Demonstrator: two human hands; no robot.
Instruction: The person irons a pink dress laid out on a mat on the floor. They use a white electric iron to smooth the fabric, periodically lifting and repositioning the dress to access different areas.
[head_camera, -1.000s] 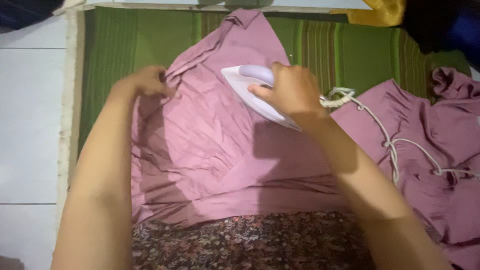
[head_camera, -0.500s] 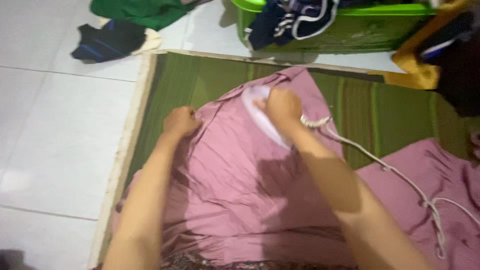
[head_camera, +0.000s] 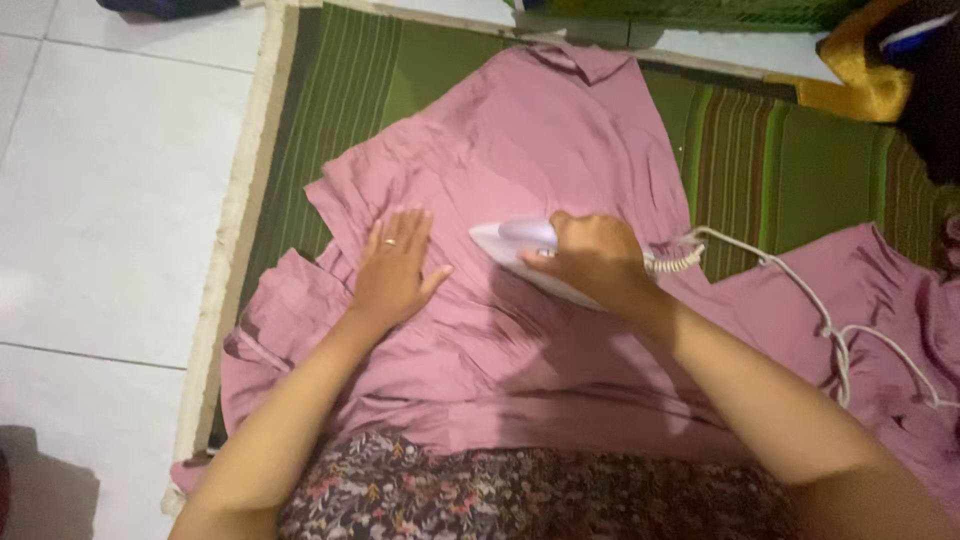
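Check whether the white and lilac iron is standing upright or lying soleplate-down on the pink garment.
Soleplate-down: the iron lies flat on the pink garment.

I see a pale tiled floor (head_camera: 110, 200) at left, a green striped mat (head_camera: 800, 160) with a cream border over it, and a crumpled yellow cloth (head_camera: 860, 80) top right.

White-lilac iron (head_camera: 520, 250) flat on mauve garment (head_camera: 540, 130).
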